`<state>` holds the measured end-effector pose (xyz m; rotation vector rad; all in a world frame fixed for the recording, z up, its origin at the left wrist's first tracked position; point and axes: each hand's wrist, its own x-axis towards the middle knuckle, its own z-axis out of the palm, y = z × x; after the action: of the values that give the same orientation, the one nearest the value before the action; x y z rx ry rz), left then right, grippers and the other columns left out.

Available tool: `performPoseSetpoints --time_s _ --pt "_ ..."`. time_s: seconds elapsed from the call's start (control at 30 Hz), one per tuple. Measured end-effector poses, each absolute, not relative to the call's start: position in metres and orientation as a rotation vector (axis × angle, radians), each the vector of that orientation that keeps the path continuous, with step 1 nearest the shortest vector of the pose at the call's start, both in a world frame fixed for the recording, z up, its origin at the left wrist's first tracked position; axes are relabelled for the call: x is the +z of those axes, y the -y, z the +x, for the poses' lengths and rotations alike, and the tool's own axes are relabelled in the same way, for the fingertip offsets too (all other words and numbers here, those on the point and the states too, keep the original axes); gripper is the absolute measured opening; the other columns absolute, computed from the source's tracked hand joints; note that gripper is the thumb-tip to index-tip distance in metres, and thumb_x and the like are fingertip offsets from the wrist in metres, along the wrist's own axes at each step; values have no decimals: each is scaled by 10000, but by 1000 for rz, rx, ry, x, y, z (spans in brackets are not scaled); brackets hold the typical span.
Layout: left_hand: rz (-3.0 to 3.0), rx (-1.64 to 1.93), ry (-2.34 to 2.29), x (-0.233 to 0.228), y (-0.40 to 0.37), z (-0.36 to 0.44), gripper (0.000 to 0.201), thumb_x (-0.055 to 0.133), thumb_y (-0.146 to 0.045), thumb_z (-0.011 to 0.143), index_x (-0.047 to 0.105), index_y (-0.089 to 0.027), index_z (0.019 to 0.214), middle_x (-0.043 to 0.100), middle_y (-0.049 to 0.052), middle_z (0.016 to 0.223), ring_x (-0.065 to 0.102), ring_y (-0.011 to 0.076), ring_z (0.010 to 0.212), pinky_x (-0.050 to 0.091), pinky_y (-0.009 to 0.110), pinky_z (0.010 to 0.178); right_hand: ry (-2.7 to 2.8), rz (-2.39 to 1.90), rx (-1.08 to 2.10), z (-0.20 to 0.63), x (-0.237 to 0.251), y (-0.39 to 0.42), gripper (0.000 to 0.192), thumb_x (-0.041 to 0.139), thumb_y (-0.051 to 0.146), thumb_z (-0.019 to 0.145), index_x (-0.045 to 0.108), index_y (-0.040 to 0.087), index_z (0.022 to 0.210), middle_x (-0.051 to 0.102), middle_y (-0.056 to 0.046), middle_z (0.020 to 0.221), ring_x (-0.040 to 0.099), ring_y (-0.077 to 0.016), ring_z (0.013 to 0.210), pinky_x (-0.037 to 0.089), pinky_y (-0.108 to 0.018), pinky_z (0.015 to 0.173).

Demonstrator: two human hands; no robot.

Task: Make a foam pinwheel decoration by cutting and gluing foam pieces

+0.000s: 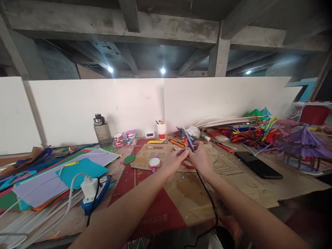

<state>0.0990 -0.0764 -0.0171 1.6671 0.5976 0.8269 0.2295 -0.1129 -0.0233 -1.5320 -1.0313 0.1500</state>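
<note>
The right hand (201, 157) grasps a blue glue gun (188, 140) just above the desk (285, 183), and the left hand (174, 162) closes its fingers near its nozzle. Hot glue could burn those fingers, or the black cord (207, 193) trailing below could snag.

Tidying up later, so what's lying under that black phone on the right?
The black phone lies flat on brown cardboard with pencil line drawings. Whatever is directly beneath the phone is covered.
</note>
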Motion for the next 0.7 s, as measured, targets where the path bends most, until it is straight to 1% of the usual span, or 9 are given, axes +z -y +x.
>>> performPoseSetpoints --time_s 0.07,0.17,0.23,0.4,0.53,0.6,0.7 --pt "1499 852 -561 -21 78 101 447 650 -599 796 755 -215 999 740 70 1026 651 223 947 492 338 846 1070 -1470 177 215 -29 110 291 564 318 775 503 222 1042 710 -113 983 686 -265 877 559 -406 778" --pt "1389 889 -535 -26 76 97 482 739 -590 725 747 -188 989 734 72 991 641 207 907 480 332 842 1128 -1380 204 203 -37 107 267 526 357 829 496 208 1049 683 -131 1049 660 -261 924 549 -431 824" --pt "1376 897 -535 -28 73 94 507 772 -585 695 744 -172 988 731 77 992 632 199 892 467 321 830 1173 -1332 192 200 -42 105 258 500 381 865 495 204 1053 661 -129 1059 640 -253 938 538 -440 848" --pt "1323 942 -549 -29 64 90 504 809 -542 667 748 -161 992 721 83 990 614 197 891 456 317 819 1229 -1262 127 196 -44 106 274 444 377 902 506 195 1096 606 -148 1133 578 -268 1068 470 -491 970" --pt "1283 980 -537 -29 60 89 483 829 -508 651 757 -161 979 711 71 955 593 171 862 450 288 775 1258 -1219 215 192 -38 112 271 408 432 947 514 222 1081 609 -115 1127 577 -252 1042 474 -465 963" --pt "1300 1001 -520 -28 60 88 463 821 -511 661 760 -163 960 706 64 926 584 163 846 446 280 759 1251 -1212 229 190 -36 115 279 421 467 949 531 234 1057 617 -91 1099 579 -241 1013 481 -441 943" --pt "1302 1038 -502 -25 59 86 423 799 -512 688 759 -165 926 699 56 899 573 158 833 440 274 742 1198 -1208 258 193 -35 114 321 460 537 927 554 232 969 624 -53 957 580 -218 889 501 -386 841"
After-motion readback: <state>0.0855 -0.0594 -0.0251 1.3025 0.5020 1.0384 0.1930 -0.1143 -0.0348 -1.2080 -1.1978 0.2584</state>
